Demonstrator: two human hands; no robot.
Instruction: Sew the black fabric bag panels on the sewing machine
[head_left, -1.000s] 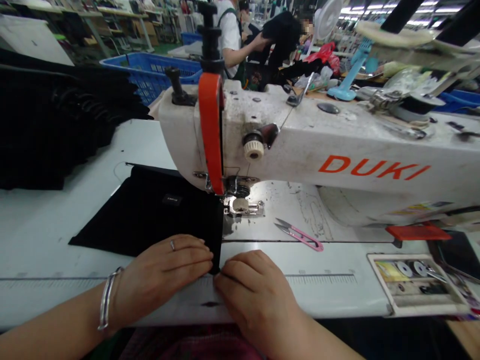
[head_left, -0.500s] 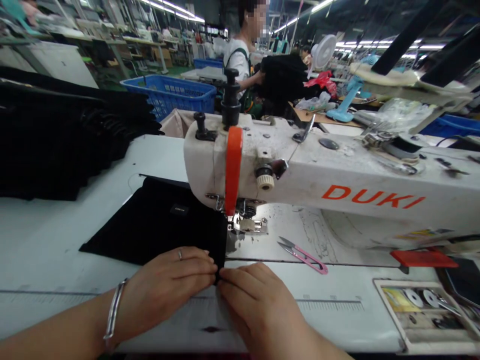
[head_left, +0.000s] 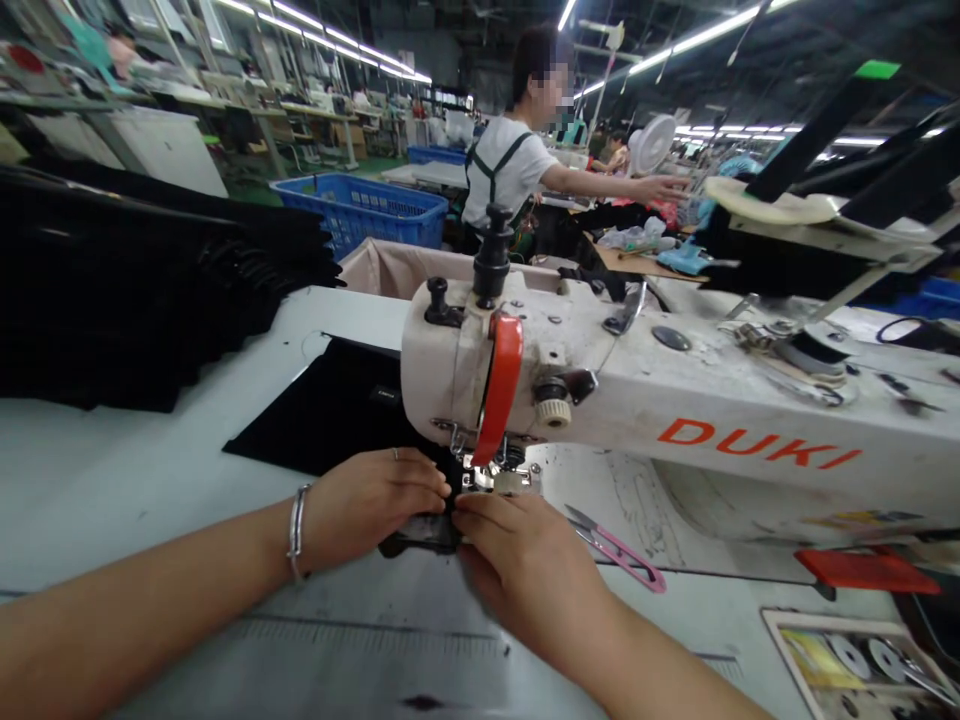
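A flat black fabric piece [head_left: 315, 410] with a small dark label [head_left: 385, 394] lies on the sewing machine table, its right edge running up to the presser foot [head_left: 487, 478]. My left hand [head_left: 375, 500], with a ring and a silver bracelet, presses closed fingers on its near corner. Opposite it, my right hand [head_left: 525, 545] pinches the fabric's near end just in front of the foot. The two hands' fingertips almost meet. Above them stands the white sewing machine [head_left: 600, 400] with an orange lever cover [head_left: 501, 385]. Pink-handled thread snips [head_left: 626, 555] lie right of my right hand.
A thick pile of black fabric pieces [head_left: 150, 290] covers the table's left side. Behind are a beige cloth bin [head_left: 390, 268], a blue basket [head_left: 375, 210] and a person [head_left: 510, 160] reaching out an arm. A bobbin tray [head_left: 840, 655] sits at the near right.
Both hands have moved forward with the fabric, closer to the presser foot. The person behind has let go of a black bundle and now stretches an arm rightward. The view has shifted slightly.
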